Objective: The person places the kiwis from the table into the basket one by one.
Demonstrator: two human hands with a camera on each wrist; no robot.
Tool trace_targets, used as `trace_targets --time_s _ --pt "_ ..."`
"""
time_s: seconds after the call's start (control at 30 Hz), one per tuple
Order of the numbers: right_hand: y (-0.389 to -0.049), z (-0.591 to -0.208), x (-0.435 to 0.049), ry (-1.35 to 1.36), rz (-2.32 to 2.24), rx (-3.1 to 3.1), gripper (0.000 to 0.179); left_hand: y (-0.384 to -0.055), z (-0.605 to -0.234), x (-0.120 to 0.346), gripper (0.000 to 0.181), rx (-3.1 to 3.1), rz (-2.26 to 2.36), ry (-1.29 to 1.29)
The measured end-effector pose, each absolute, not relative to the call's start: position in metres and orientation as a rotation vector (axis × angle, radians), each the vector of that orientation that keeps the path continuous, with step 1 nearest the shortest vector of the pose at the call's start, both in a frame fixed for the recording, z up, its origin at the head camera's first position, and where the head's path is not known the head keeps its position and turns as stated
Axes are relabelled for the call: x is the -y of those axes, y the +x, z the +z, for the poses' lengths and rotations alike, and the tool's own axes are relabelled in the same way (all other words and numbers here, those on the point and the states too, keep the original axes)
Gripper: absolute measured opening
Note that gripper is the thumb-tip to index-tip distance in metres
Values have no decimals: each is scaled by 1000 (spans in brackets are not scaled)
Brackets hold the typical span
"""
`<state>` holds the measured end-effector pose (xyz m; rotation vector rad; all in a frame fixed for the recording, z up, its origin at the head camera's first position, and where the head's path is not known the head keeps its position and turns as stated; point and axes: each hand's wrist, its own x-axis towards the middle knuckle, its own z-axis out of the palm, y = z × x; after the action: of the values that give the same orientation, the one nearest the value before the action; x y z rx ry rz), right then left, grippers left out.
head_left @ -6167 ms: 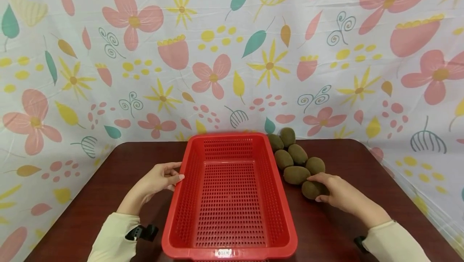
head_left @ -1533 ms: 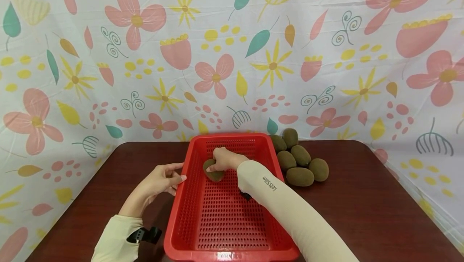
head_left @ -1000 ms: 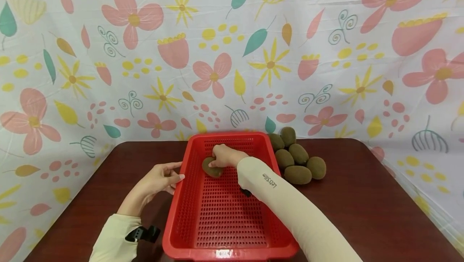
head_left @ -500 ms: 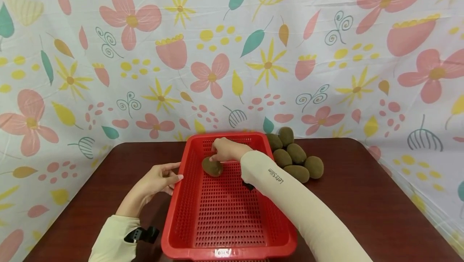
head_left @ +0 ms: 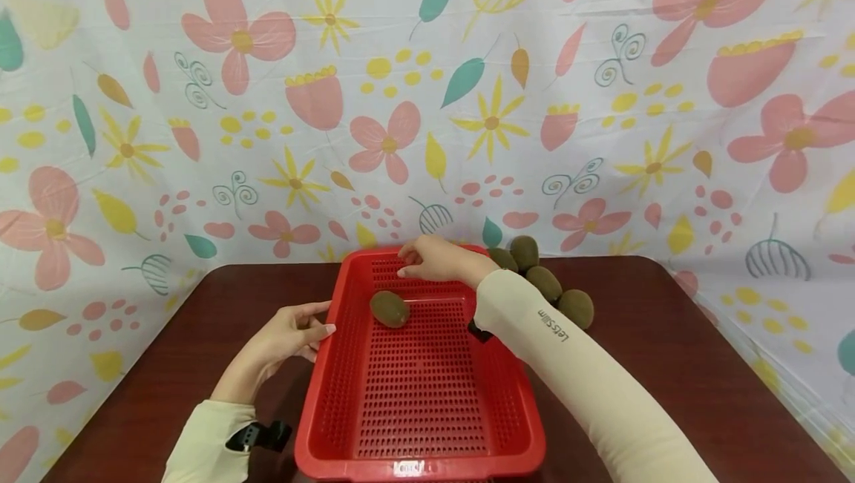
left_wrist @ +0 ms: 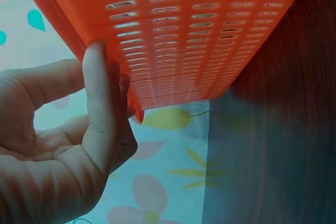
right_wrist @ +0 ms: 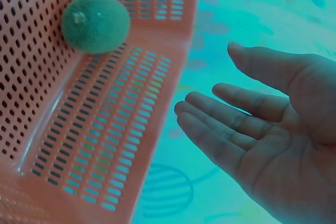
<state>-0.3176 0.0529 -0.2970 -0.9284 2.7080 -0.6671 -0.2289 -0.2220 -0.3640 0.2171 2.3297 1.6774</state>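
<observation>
A red perforated plastic basket (head_left: pixel 424 394) stands on the dark table. My left hand (head_left: pixel 287 338) holds its left rim, thumb at the edge and fingers reaching under it; in the left wrist view the fingers (left_wrist: pixel 100 114) lie against the outer wall. One brown kiwi (head_left: pixel 390 309) lies on the basket floor toward the far left. My right hand (head_left: pixel 437 259) is over the basket's far end, apart from that kiwi and with nothing in it. In the right wrist view its fingers (right_wrist: pixel 226 124) are loosely extended beside the rim, with the kiwi (right_wrist: pixel 95 23) inside the basket.
Several more kiwis (head_left: pixel 544 284) sit in a group on the table right of the basket, partly hidden by my right sleeve (head_left: pixel 568 349). A flower-printed cloth (head_left: pixel 414 97) hangs behind the table (head_left: pixel 668 364).
My right hand carried a kiwi from the table group into the basket, let go of it, and has risen toward the far rim. My left hand has stayed on the left rim.
</observation>
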Motion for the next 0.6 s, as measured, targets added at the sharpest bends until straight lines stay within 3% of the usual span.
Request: trace_targets --time_s 0.6 --pt "-306 -288 -142 -940 -912 -2840 41 -227 -362 222 61 -2330 1675 226"
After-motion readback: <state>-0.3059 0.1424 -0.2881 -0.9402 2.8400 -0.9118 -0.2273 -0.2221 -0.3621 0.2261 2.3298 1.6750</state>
